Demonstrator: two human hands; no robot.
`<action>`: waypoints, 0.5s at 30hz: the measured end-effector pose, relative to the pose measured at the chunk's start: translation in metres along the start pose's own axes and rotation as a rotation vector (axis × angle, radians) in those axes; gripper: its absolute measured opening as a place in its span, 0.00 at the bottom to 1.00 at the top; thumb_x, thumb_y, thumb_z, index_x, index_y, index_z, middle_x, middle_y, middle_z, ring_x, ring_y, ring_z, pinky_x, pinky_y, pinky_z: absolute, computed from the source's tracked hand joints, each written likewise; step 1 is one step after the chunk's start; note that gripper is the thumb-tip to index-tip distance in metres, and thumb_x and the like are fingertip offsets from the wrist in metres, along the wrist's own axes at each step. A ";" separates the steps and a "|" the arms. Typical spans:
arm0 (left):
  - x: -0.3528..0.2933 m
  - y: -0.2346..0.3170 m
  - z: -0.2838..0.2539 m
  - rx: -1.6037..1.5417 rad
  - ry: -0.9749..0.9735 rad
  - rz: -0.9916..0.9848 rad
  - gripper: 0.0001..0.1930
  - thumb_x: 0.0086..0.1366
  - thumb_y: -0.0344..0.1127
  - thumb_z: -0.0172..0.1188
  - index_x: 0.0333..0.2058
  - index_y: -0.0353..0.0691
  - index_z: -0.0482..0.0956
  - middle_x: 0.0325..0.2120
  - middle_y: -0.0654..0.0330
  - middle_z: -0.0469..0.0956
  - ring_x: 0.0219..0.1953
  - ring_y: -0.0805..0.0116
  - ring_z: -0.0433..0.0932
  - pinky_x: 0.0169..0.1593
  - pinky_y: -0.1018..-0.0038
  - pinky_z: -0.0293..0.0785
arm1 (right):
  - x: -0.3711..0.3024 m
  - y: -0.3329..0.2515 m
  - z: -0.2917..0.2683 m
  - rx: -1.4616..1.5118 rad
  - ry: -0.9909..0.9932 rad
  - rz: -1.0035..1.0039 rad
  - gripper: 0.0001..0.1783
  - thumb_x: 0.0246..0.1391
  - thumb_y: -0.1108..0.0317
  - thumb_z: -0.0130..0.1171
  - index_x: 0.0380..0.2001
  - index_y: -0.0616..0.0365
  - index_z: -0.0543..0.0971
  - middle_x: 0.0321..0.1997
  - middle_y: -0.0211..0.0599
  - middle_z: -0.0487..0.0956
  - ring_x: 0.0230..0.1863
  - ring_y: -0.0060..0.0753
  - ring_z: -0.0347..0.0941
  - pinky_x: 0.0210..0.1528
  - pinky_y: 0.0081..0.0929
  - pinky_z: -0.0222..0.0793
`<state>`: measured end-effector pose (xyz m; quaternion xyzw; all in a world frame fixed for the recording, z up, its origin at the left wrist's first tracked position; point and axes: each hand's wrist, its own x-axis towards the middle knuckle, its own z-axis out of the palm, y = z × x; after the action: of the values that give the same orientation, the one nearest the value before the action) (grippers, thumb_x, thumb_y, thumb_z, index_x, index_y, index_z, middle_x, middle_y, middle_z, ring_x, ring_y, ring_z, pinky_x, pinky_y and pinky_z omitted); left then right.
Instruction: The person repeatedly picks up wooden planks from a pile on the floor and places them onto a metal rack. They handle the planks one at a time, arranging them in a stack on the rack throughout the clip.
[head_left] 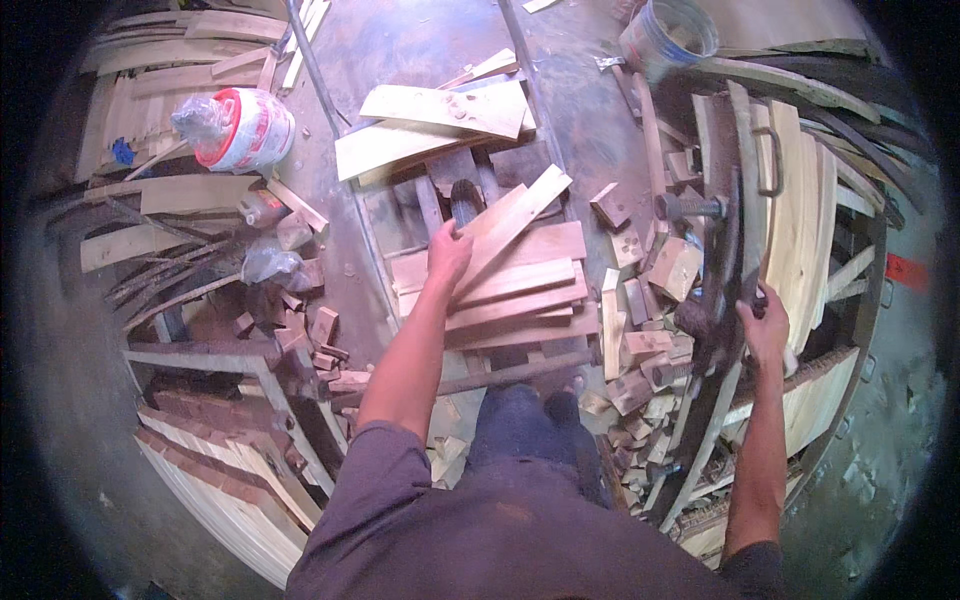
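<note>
Bucket (262, 130): white with a red rim, well apart from the left fingers (456, 232), beyond them and to their left.
Plastic bag (275, 265): clear, crumpled, left of the left fingers, among wood offcuts.
Left hand (447, 262): fingers closed to a pinch on the slanted board's left edge.
Slanted board (503, 222): held at those fingers, running away to their right; not yet in line with the boards under it.
Flat boards (525, 283): just nearer than the left fingers and to their right, layered unevenly across a low frame (480, 379); this looks like the part done.
Crossed boards (450, 105): pale and broad, beyond the left fingers, askew; aligning them seems left.
Wood blocks (675, 268): loose, to the left of the right fingers, apparently unsorted.
Right hand (767, 330): fingers curled near the dark metal bar; whether they grip anything, I cannot tell.
Metal bar (722, 170): just left of the right fingers, reaching beyond them.
Upright boards (797, 200): beyond the right fingers, packed side by side; whether finished, unclear.
</note>
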<state>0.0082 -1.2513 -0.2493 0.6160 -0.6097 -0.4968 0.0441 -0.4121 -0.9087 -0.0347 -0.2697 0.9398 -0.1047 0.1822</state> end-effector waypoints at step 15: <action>0.234 0.082 0.038 1.081 -0.017 0.545 0.46 0.52 0.34 0.68 0.70 0.50 0.58 0.72 0.48 0.53 0.73 0.45 0.52 0.73 0.53 0.52 | -0.006 -0.018 0.008 -0.201 0.118 -0.243 0.28 0.38 0.74 0.69 0.48 0.61 0.79 0.47 0.47 0.80 0.51 0.55 0.75 0.57 0.46 0.70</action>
<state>-0.1309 -1.4369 -0.3452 0.3689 -0.9119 -0.0923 -0.1542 -0.3961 -0.9213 -0.0355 -0.3916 0.9151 -0.0469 0.0846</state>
